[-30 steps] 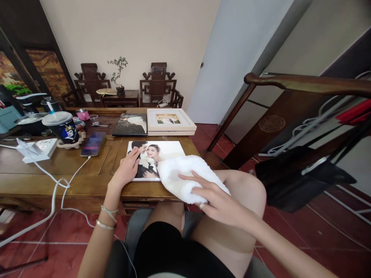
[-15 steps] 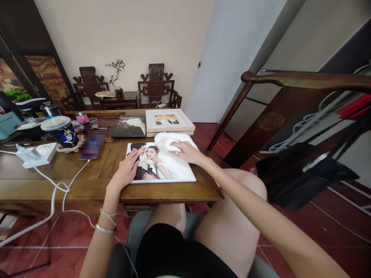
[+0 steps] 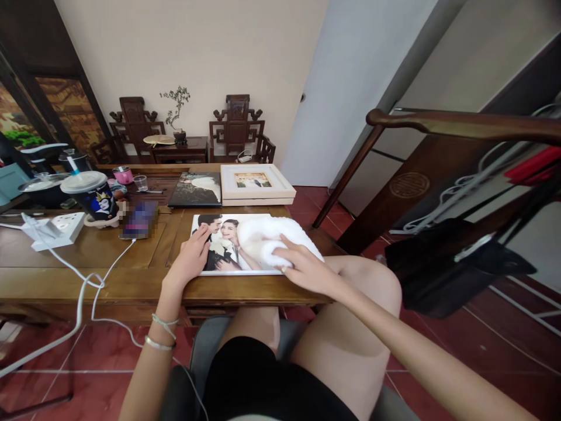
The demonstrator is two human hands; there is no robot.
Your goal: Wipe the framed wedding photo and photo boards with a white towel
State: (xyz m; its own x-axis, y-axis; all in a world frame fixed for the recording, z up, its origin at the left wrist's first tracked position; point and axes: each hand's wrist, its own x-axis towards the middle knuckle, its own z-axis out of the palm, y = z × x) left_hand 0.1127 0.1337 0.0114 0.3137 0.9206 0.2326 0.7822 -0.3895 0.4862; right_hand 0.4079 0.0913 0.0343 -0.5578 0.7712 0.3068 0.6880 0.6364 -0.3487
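Photo album [image 3: 228, 248], white-edged with a printed wedding cover: flat on the near edge of the wooden counter [image 3: 131, 257], just ahead of the person's knees.

Head view:
- White towel [image 3: 274, 240]: bunched, lying across the right half of the album cover and overhanging its right edge.
- Right hand [image 3: 307, 270]: palm down on the towel, fingers spread and pressing rather than closed around it; grip loose and open, ring visible on one finger.
- Left hand [image 3: 190, 257]: flat on the left part of the album cover, fingers extended, holding nothing in its grip; bracelets at the wrist.
- Second album [image 3: 196, 190], dark cover: farther back on the counter, just beside a white box [image 3: 256, 184] bearing a small framed photo on its lid.
- Phone [image 3: 140, 219]: left of the photo album, white cable running from it over the counter edge.
- Power strip [image 3: 59, 228], white: far left, cords attached.
- Lidded cup [image 3: 92, 196] with straw: behind the power strip, near a pink pot [image 3: 124, 174] and a small glass [image 3: 141, 182].
- Carved chairs [image 3: 239, 128] and a potted plant [image 3: 177, 111]: against the far wall.
- Wooden rail [image 3: 460, 123]: at right, dark bag [image 3: 447, 266] hanging below it.
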